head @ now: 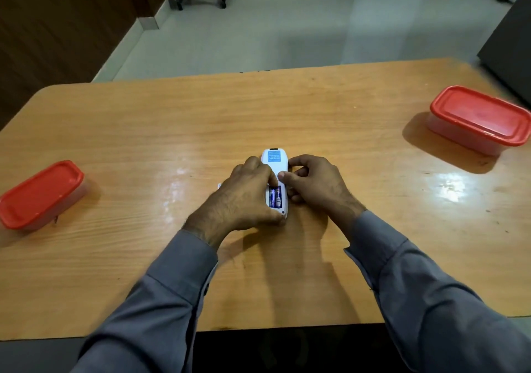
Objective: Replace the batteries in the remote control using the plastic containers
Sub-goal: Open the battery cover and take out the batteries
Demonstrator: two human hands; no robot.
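While our wooden surface (316, 108) fronts a pale tiled floor (258, 28), red-lidded containers (40, 194) sit at nine and two o'clock (479, 117). At centre, our left hand (244, 197) grips the white remote (275, 168); right hand (313, 183) pinches its edge. Batteries (275, 197) are half hidden.

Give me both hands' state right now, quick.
Left hand: curled over the remote control, fingers at the batteries in the open compartment.
Right hand: fingers bent, steadying the remote's right edge; nothing else held.
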